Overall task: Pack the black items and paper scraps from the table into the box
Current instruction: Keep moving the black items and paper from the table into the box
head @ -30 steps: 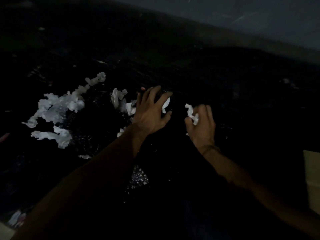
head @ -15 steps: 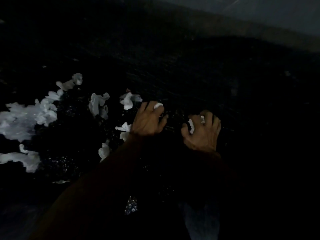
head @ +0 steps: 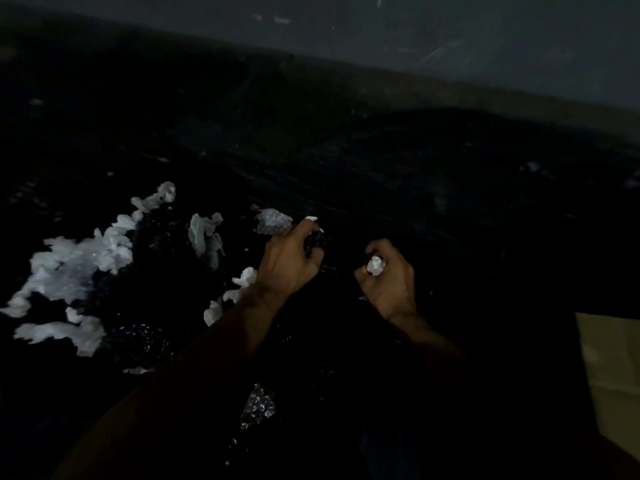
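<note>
The scene is very dark. My left hand (head: 289, 259) is closed on a glittery black item (head: 314, 241) with a bit of white paper at its fingertips. My right hand (head: 389, 278) is a fist around a white paper scrap (head: 375, 265). Several white paper scraps (head: 79, 268) lie spread over the dark table (head: 381, 181) to the left, with more scraps (head: 205, 233) closer to my left hand. A crumpled shiny piece (head: 273, 221) lies just beyond my left hand. A tan box edge (head: 609, 362) shows at the right.
Another glittery black patch (head: 258, 405) lies near me between my forearms, and one more (head: 138, 341) sits beside the lower left scraps. A grey wall (head: 450, 36) runs behind the table's far edge.
Both hands have curled from spread fingers into fists, gathering paper and black material. The camera view has shifted, and the box edge shows again at the right.
</note>
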`<state>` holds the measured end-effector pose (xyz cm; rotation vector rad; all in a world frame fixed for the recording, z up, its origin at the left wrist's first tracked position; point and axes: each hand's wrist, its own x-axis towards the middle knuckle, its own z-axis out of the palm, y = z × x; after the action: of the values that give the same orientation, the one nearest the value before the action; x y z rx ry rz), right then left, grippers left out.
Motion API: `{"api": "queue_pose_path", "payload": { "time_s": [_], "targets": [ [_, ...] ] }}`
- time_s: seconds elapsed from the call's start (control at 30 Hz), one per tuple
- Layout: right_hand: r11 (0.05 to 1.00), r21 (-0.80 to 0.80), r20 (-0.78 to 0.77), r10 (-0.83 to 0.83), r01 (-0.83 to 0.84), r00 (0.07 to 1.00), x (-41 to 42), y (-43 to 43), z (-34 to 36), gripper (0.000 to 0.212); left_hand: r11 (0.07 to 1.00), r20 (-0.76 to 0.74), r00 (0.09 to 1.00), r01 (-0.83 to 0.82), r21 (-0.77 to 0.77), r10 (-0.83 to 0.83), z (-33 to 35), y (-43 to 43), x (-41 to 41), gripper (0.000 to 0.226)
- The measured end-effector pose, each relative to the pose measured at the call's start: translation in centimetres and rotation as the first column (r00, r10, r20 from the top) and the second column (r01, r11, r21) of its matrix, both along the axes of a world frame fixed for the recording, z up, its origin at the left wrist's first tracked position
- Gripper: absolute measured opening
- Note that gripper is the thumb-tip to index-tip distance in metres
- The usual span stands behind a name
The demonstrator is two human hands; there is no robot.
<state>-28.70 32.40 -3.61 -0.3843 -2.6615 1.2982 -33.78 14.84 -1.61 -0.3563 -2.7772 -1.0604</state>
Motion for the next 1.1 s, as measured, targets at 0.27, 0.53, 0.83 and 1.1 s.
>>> {"api": "queue_pose_path", "payload": {
  "time_s": [0.27,0.53,0.83,1.1],
  "targets": [
    [0.97,-0.234,-0.167,0.028,-0.067,0.986,0.7,0.4,7.4,0.036,0.996,-0.308,0.948,0.06,-0.07,-0.078,8.5,-1.7,1.6,0.043],
    [0.96,-0.221,-0.418,0.068,-0.174,0.906,4.2,1.5,16.7,0.033,0.996,-0.385,0.919,0.095,0.004,-0.086,16.9,-1.0,7.0,0.031],
    [0.973,-0.112,-0.585,0.099,-0.201,0.805,12.6,5.0,23.1,0.03,0.997,-0.516,0.853,0.074,-0.029,-0.078,22.8,1.6,15.8,0.035],
    [0.999,-0.039,-0.641,-0.012,-0.017,0.768,22.8,9.7,26.1,0.027,0.974,-0.577,0.795,0.227,-0.004,-0.188,25.5,6.4,23.2,0.027]
  ]
}}
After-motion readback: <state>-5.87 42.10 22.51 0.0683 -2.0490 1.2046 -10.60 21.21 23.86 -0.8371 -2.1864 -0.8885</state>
